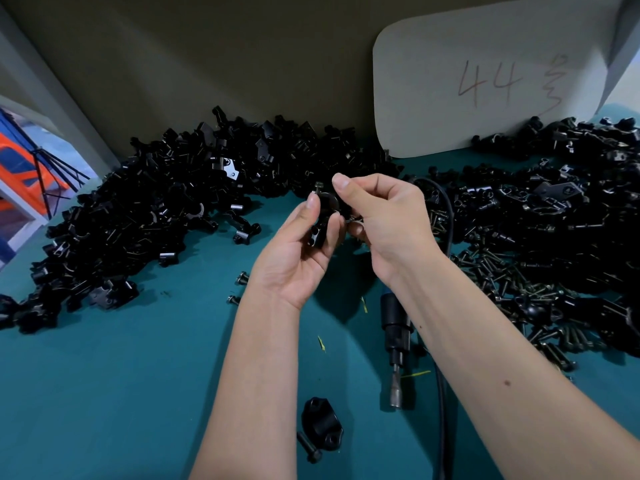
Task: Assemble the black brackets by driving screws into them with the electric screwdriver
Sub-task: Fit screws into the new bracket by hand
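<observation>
Teal bench (121, 393), bracket heaps (145, 216) around. My left hand (298, 251) pinches black bracket (323, 220) mid-air; right hand (377, 216) fingers closed on screw (351, 220). Seat screw straight in hole before reaching for electric screwdriver (396, 341), lying idle under right forearm.

Assembly workshop: bracket heaps (145, 209), screws (512, 271).
</observation>
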Action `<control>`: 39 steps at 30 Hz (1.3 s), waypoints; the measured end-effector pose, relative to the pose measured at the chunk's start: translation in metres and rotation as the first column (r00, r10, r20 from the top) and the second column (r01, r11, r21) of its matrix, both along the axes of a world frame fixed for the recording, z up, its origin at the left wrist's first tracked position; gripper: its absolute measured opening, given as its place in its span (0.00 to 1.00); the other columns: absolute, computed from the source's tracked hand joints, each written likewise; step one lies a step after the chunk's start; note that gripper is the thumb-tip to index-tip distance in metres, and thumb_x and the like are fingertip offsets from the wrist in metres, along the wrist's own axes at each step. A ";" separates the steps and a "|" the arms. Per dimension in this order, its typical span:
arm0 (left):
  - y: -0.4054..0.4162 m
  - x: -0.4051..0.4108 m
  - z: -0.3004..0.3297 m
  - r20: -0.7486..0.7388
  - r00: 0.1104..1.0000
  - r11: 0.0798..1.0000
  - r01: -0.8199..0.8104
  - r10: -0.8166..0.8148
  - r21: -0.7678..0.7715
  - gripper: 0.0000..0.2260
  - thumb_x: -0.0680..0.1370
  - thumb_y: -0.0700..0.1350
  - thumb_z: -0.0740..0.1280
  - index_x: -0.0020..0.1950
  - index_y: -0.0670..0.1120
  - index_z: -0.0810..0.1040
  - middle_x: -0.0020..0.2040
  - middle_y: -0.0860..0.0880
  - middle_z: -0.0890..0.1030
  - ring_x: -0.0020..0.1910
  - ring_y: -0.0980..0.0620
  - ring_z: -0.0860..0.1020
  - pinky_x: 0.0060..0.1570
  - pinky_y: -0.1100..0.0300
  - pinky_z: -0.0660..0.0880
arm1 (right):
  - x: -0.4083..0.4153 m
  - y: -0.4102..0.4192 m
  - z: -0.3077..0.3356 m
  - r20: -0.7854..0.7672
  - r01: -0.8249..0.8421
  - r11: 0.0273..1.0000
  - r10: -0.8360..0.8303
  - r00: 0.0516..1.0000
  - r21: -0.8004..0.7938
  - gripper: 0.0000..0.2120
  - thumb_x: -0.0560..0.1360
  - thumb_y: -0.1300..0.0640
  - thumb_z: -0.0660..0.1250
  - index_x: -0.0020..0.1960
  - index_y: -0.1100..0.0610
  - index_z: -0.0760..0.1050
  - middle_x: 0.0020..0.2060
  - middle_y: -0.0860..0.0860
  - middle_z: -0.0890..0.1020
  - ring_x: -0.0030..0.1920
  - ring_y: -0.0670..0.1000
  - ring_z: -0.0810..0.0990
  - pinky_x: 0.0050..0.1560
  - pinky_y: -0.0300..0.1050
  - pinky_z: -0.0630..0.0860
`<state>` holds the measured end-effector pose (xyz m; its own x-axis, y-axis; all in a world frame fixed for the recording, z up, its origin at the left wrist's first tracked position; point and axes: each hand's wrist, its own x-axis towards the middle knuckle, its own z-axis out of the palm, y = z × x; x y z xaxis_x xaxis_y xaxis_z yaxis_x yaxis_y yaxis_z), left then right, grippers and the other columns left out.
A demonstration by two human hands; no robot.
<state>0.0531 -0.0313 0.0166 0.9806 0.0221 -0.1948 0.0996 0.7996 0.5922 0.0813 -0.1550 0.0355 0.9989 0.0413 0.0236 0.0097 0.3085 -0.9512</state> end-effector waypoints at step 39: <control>0.007 -0.001 -0.009 0.254 0.967 0.699 -0.162 -0.029 0.697 0.09 0.72 0.36 0.76 0.49 0.42 0.82 0.53 0.40 0.81 0.50 0.41 0.81 0.61 0.33 0.78 | 0.016 -0.027 -0.012 0.473 0.209 0.591 0.336 0.814 -0.779 0.16 0.83 0.47 0.65 0.42 0.56 0.78 0.42 0.51 0.70 0.50 0.53 0.66 0.53 0.44 0.63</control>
